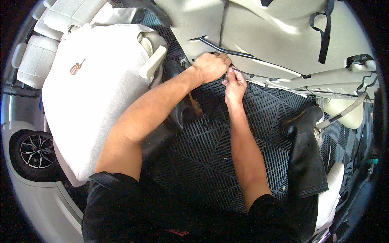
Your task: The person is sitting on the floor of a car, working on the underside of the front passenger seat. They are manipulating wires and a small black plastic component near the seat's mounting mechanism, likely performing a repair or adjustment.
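Head view. Beige panel (267,38) at the upper right; a thin black strip (235,52) runs slantwise along it, near its lower edge. Both hands close together at that edge, by the strip's left half. Left hand (211,67) knuckles up, fingers curled against the panel; its grip is hidden, cannot tell what it holds. Right hand (235,85) just beside it, thumb and fingers bunched at the edge; cannot tell whether anything is pinched.

Pale seat (95,101) on the left, armrest (153,62) at its right edge. Screwdriver (75,68), brownish handle, lies on the seat toward its upper left edge, well apart from the hands. Dark ribbed floor mat (210,150) below; black boot (306,162) at its right side.
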Demonstrator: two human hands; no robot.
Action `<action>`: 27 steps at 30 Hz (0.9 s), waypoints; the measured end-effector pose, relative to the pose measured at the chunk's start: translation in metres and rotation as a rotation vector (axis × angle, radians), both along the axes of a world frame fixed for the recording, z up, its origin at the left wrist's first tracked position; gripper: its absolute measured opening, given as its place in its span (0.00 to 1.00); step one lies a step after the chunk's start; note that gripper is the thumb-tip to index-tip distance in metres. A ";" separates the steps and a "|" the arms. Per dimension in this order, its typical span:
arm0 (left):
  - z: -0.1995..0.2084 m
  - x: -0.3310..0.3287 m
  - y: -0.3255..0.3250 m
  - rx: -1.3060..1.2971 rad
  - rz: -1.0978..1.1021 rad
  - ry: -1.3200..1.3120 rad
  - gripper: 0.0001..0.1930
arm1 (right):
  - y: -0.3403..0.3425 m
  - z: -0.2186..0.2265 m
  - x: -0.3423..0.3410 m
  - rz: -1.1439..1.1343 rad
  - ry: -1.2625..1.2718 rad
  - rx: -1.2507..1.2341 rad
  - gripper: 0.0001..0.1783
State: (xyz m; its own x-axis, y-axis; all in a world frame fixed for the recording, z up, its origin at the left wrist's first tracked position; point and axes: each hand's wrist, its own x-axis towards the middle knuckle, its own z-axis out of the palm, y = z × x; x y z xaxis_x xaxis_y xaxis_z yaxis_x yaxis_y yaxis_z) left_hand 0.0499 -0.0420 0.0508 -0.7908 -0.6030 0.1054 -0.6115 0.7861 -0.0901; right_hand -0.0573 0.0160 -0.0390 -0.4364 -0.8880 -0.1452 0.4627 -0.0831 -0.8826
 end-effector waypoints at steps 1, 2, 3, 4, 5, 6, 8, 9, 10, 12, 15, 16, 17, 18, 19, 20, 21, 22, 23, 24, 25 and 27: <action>-0.002 0.002 0.001 -0.004 0.013 0.013 0.11 | 0.001 0.000 0.001 -0.027 0.104 0.016 0.11; -0.005 0.003 0.001 -0.009 0.027 0.025 0.11 | 0.002 0.000 0.002 -0.053 0.207 0.032 0.11; -0.003 0.000 0.003 -0.002 0.041 0.028 0.11 | -0.003 -0.002 0.004 -0.153 0.293 -0.037 0.11; -0.002 -0.002 0.006 0.005 0.056 0.031 0.11 | -0.004 -0.004 0.001 -0.154 0.322 -0.002 0.10; -0.001 -0.004 0.008 0.011 0.072 0.033 0.11 | -0.005 -0.007 -0.003 -0.155 0.351 0.033 0.09; -0.002 -0.003 0.008 0.002 0.072 0.035 0.11 | -0.005 -0.005 -0.002 -0.148 0.375 0.069 0.09; -0.003 0.000 0.009 -0.016 0.074 0.040 0.11 | -0.004 -0.003 0.002 -0.139 0.346 0.062 0.07; -0.004 0.000 0.009 -0.023 0.075 0.053 0.11 | -0.005 -0.005 0.002 -0.138 0.331 0.058 0.06; -0.006 0.000 0.009 -0.030 0.077 0.067 0.11 | -0.006 -0.008 0.004 -0.167 0.352 0.036 0.06; -0.004 -0.003 0.011 0.014 0.118 0.077 0.11 | -0.010 -0.013 0.005 -0.228 0.397 -0.004 0.06; 0.004 -0.009 0.014 0.148 0.209 0.091 0.12 | -0.012 -0.019 0.005 -0.264 0.310 -0.008 0.05; 0.005 -0.009 0.013 0.179 0.220 0.110 0.12 | -0.013 -0.020 0.007 -0.263 0.300 -0.021 0.05; 0.005 -0.008 0.011 0.209 0.230 0.129 0.13 | -0.013 -0.020 0.007 -0.263 0.290 -0.033 0.06; 0.004 -0.007 0.009 0.227 0.228 0.147 0.12 | -0.014 -0.018 0.009 -0.262 0.279 -0.049 0.06; 0.004 -0.005 0.006 0.244 0.225 0.166 0.12 | -0.014 -0.017 0.010 -0.249 0.243 -0.048 0.06; 0.003 -0.004 0.003 0.262 0.222 0.184 0.12 | -0.013 -0.015 0.012 -0.236 0.206 -0.047 0.06; 0.003 -0.004 0.000 0.288 0.224 0.174 0.12 | -0.013 -0.013 0.012 -0.225 0.172 -0.047 0.06; 0.004 -0.004 -0.003 0.315 0.226 0.165 0.13 | -0.012 -0.011 0.012 -0.218 0.135 -0.044 0.06; 0.004 -0.003 -0.004 0.341 0.227 0.155 0.13 | -0.010 -0.008 0.012 -0.210 0.098 -0.040 0.07; 0.000 -0.002 -0.005 0.341 0.226 0.232 0.12 | -0.010 -0.006 0.012 -0.203 0.061 -0.038 0.07; -0.005 0.000 -0.004 0.341 0.224 0.309 0.11 | -0.010 -0.004 0.012 -0.191 0.052 -0.030 0.07; -0.012 0.003 0.002 0.304 0.237 0.508 0.09 | -0.010 -0.002 0.011 -0.172 0.037 -0.009 0.08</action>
